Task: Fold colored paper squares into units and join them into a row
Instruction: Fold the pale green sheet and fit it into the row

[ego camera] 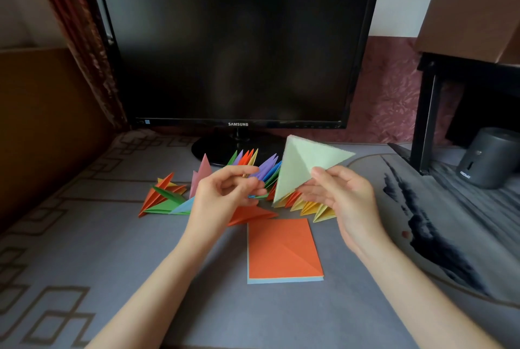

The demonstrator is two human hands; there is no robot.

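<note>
The right hand [346,196] holds a pale green paper [301,163] up in the air, above the desk [112,264]. Its fingers [312,190] and thumb pinch the paper at its lower right edge. The paper has a fold line in it and looks partly folded. I think it is held up so the next fold is easy to see and reach.

The left hand [225,194] is at 9 o'clock from the green paper, very near its bottom corner. Its fingers are curled in. I cannot tell if they pinch anything.

The row of folded units [309,208] lies on the desk behind the hands, in many colors. It is probably kept close so the new unit can be joined on.

The stack of squares [284,250] sits at 6 o'clock from the hands, orange on top, blue under it, handy for the next pick.

At 12 o'clock stands a dark monitor [236,44]. It says "SAMSUNG". At 3 o'clock is a grey can [489,157]; its label is too small to read.
</note>
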